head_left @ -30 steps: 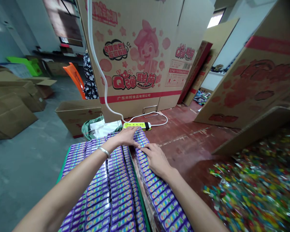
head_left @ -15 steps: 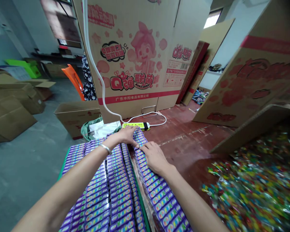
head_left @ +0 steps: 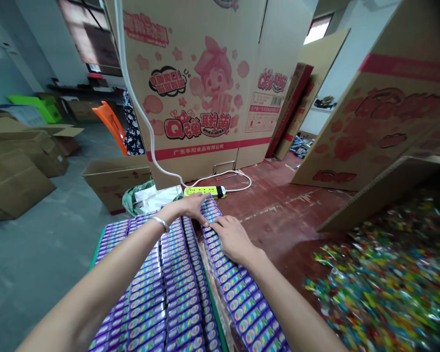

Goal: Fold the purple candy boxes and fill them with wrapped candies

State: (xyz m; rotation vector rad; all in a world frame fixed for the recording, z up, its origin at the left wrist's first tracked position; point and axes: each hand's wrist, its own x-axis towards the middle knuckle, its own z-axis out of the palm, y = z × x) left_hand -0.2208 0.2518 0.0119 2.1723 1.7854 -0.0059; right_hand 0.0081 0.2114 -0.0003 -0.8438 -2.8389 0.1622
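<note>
Several rows of small purple boxes [head_left: 176, 288] lie packed side by side in front of me, some in a green tray [head_left: 95, 252]. A separate row of purple boxes [head_left: 238, 298] runs along the right, on the red table. My left hand [head_left: 190, 205], with a silver bracelet on the wrist, rests on the far end of that right row, fingers curled over the boxes. My right hand [head_left: 232, 237] lies flat on the same row just nearer to me, fingers stretched toward the left hand.
A heap of colourful wrapped sweets [head_left: 385, 274] covers the table at right. Big printed cardboard sheets [head_left: 212, 83] stand behind. A yellow-green power strip [head_left: 205, 191] with a white cable lies just beyond my hands. Cardboard boxes [head_left: 14, 166] sit on the grey floor at left.
Both hands have shifted only slightly on the far end of the right row, the left hand's fingers curling a little more. The view has tilted a bit.
</note>
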